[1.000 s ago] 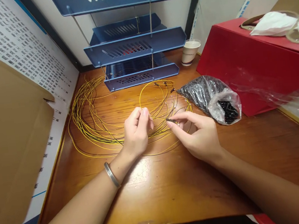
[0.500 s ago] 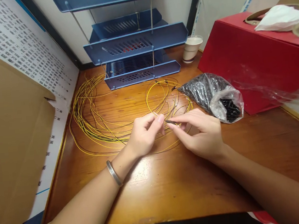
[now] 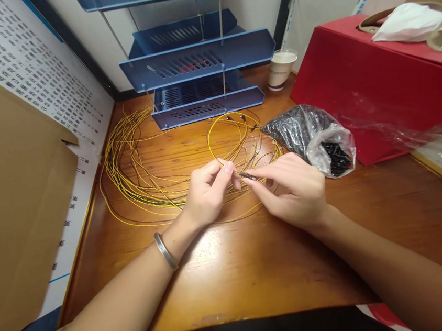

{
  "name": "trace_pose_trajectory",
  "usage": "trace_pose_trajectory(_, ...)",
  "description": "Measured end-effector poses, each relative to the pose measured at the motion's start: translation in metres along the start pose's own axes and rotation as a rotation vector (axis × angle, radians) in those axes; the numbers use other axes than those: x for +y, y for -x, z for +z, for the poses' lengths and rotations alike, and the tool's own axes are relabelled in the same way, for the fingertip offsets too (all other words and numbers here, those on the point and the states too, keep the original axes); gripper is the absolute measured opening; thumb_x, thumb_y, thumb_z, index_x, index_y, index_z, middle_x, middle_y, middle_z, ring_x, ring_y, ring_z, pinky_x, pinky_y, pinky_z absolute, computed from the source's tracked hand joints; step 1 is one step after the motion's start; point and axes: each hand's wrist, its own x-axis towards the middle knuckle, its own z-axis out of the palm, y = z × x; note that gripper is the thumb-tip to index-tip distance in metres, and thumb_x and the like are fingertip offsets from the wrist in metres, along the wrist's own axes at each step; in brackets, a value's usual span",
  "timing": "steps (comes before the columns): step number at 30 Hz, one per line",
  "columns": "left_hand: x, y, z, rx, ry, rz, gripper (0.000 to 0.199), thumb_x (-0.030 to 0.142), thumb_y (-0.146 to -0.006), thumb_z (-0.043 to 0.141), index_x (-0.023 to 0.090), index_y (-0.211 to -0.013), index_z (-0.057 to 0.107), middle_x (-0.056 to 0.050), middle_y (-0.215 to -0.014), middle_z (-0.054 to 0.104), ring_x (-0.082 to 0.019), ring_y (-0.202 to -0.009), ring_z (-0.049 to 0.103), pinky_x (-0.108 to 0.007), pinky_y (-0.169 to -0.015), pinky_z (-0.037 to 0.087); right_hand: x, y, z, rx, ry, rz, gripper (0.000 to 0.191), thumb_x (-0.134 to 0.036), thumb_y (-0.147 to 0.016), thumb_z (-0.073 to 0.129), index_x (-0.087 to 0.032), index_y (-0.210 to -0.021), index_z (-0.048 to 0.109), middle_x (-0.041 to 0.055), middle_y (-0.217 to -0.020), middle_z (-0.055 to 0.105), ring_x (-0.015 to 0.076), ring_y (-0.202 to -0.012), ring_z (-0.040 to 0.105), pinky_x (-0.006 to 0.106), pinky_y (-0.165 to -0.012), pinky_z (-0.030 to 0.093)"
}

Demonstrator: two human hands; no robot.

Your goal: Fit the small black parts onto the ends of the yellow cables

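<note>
Thumb and fingers of my left hand [image 3: 208, 190] pinch a yellow wire [image 3: 212, 148] near its end. Close by on the right, my right hand [image 3: 292, 189] grips a small black connector piece [image 3: 248, 175] between thumb and forefinger. Its tip meets the wire end between the two hands; whether the wire is seated inside cannot be seen. Behind and left of the hands lies a loose coil of yellow and black wires [image 3: 117, 171]. Several wire ends with black pieces [image 3: 255, 126] rest beyond my fingers.
To the right of the wires, an open clear plastic bag [image 3: 294, 129] holds black connector pieces [image 3: 336, 157]. A blue tiered tray rack [image 3: 202, 62], a paper cup [image 3: 281, 72] and a red box [image 3: 363, 87] stand at the back. Cardboard [image 3: 19, 202] borders the left side.
Both hands have shifted slightly left, and the black piece shows more between them. The whole scene sits a little higher and further left as the camera moved.
</note>
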Motion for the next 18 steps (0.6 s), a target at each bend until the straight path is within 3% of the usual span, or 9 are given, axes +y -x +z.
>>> trace_pose_trajectory(6,0.0065,-0.0015,0.0027,0.010,-0.026,0.010,0.044,0.051,-0.095,0.060,0.015,-0.070,0.066,-0.002,-0.064,0.067,-0.010,-0.057,0.057,-0.023,-0.060,0.048,-0.0016,0.0022,0.0050,0.006,-0.122,0.117,0.012,-0.015,-0.087,0.072,-0.018,-0.098,0.074,0.0017,-0.076,0.077,0.0132,-0.058,0.063,0.031,-0.069,0.049)
trace_pose_trajectory(18,0.0039,-0.0014,0.0050,0.040,0.033,0.028,0.027,0.032,-0.094,0.065,0.014,-0.073,0.069,-0.001,-0.065,0.069,-0.005,-0.049,0.049,-0.019,-0.051,0.041,-0.0045,0.0026,0.0088,0.021,-0.344,0.308,0.010,-0.011,-0.087,0.070,-0.014,-0.093,0.078,0.0056,-0.085,0.079,0.0130,-0.069,0.068,0.027,-0.066,0.054)
